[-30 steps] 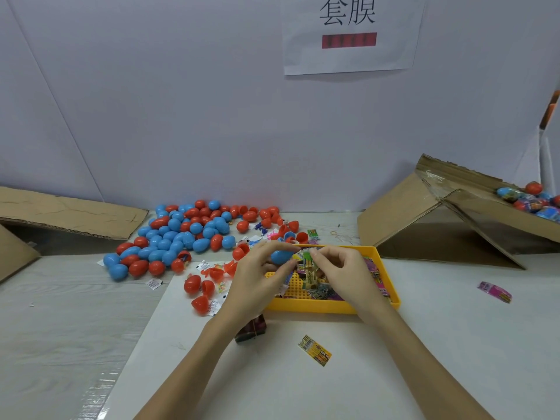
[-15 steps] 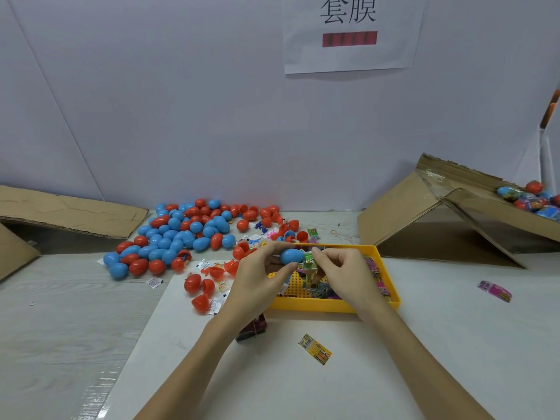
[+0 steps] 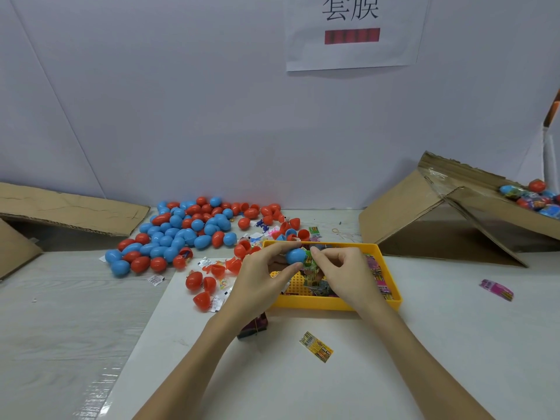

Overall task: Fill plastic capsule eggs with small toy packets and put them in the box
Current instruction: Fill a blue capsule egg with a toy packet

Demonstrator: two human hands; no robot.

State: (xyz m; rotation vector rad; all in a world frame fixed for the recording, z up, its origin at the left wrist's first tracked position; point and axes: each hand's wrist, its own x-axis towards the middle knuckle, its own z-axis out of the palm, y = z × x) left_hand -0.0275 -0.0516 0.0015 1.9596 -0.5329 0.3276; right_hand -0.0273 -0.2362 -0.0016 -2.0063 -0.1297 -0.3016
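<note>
My left hand [image 3: 260, 278] grips a blue capsule egg [image 3: 294, 256] between thumb and fingers above the yellow tray [image 3: 333, 304]. My right hand [image 3: 342, 274] pinches a green toy packet [image 3: 309, 261] that touches the egg's right end. The tray holds several colourful packets [image 3: 377, 272]. A pile of blue and red eggs [image 3: 188, 228] lies to the left on the table. At the far right an open cardboard box [image 3: 472, 207] holds wrapped eggs [image 3: 533, 198].
Loose red egg halves [image 3: 201, 286] and small white sachets lie left of the tray. A yellow packet [image 3: 316, 347] and a dark bundle [image 3: 253, 325] sit near my forearms. A pink packet [image 3: 497, 289] lies right. Flattened cardboard [image 3: 66, 207] stands at the far left.
The blue egg has shifted right in my left hand to meet the green packet. My right hand has raised the packet from the tray to the egg's end.
</note>
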